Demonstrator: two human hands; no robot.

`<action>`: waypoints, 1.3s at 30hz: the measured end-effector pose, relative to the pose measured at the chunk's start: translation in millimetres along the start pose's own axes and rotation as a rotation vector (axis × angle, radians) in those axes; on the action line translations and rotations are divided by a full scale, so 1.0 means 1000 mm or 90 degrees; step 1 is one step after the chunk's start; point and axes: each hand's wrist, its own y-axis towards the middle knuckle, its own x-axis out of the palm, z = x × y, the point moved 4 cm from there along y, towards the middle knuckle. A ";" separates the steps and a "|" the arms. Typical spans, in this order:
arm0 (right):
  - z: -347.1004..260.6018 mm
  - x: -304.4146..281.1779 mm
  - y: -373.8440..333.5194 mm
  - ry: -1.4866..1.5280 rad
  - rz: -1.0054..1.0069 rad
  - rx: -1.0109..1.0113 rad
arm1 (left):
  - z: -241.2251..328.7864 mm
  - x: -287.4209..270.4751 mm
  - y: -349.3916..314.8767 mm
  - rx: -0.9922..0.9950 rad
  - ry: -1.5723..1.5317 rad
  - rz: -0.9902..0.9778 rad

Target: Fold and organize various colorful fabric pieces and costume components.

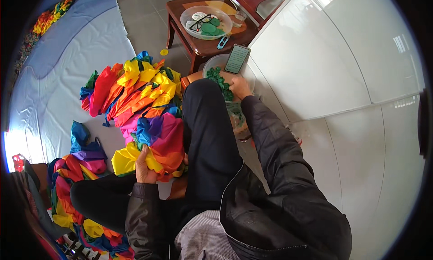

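On my feed, the left hand (pixel 145 169) has its fingers curled snugly around the near edge of a cloth bundle (pixel 168 142), thumb on top; I take that grip as a way to keep the slippery folds gathered. The bundle lies left of the right leg (pixel 205 120), between the two legs, probably so the lap and knee help steady it. Just beyond it, a larger cloth heap (pixel 135 91) spreads out, within easy reach of that same hand. Another cloth pile (pixel 67 188) lies near and to the left, beside the left knee.

Over on the right side, the right hand (pixel 241 87) reaches past the knee into a clear tub (pixel 208 64) and meets the green pieces (pixel 218 79). Its fingers look bent inward, but I can't make out how far apart they are or whether they have a piece. The tub seems set there to suit that arm. A phone (pixel 237 58) stands tilted at its far side, screen toward the wearer, perhaps for easy viewing. Farther off, a wooden chair (pixel 178 8) bears a shallow basin (pixel 184 19).
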 end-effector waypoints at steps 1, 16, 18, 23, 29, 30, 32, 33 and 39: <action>-0.002 0.002 -0.002 0.015 -0.009 0.017 | 0.000 0.000 -0.002 -0.003 -0.002 0.000; -0.010 -0.038 -0.011 0.118 0.033 0.099 | -0.002 -0.006 0.001 0.009 -0.034 -0.016; -0.007 -0.052 -0.016 0.253 0.046 0.121 | -0.004 -0.004 0.002 0.015 -0.033 -0.030; -0.049 -0.083 -0.020 0.499 0.028 0.179 | 0.004 0.001 -0.014 0.011 -0.009 -0.018; -0.171 -0.193 -0.032 0.593 0.091 0.053 | 0.001 0.031 -0.015 0.045 -0.052 -0.057; -0.195 -0.203 -0.042 0.596 0.083 0.049 | -0.001 0.031 -0.013 0.050 -0.056 -0.050; -0.252 -0.200 -0.063 0.750 0.012 0.008 | 0.000 0.028 -0.014 0.070 -0.073 -0.041; -0.274 -0.188 -0.077 0.760 -0.044 -0.004 | 0.000 0.026 -0.014 0.075 -0.080 -0.042; -0.353 -0.132 -0.132 0.497 -0.126 -0.279 | -0.003 0.020 -0.014 0.037 -0.104 -0.078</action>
